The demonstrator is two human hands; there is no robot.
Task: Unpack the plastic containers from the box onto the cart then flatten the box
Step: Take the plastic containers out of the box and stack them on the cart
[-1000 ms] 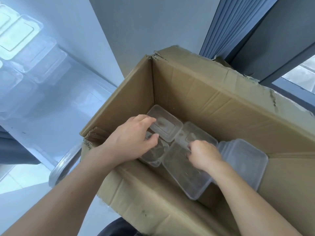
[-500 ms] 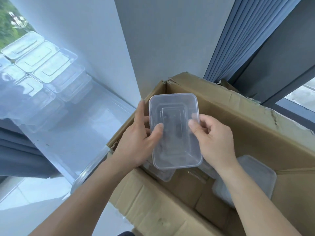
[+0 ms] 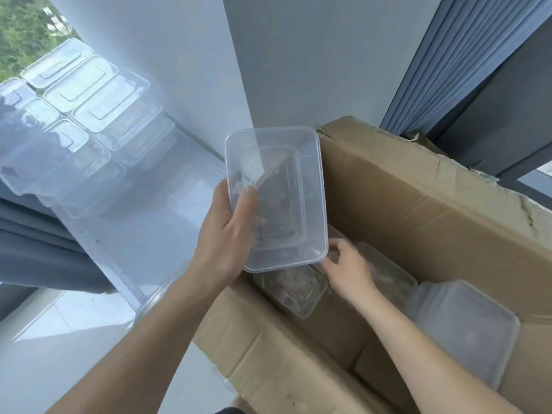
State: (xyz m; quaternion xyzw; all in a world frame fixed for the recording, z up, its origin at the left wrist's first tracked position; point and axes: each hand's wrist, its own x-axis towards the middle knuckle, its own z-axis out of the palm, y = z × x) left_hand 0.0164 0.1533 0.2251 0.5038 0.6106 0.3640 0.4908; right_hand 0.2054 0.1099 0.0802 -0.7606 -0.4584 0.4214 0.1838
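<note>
The left hand (image 3: 227, 234), raised, grips a container (image 3: 277, 186); the right hand (image 3: 348, 268) hangs lower, fingers loosely curled.

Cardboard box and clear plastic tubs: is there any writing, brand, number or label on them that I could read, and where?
No readable text anywhere in this view.
The cardboard box shows bare brown walls, with no print or label.
The clear container held by the left hand has only moulded ridges, no lettering visible.
The containers on the cart look equally plain.

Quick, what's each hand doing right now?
Left hand: grips a clear container.
Right hand: open, holding nothing, inside the box.
</note>
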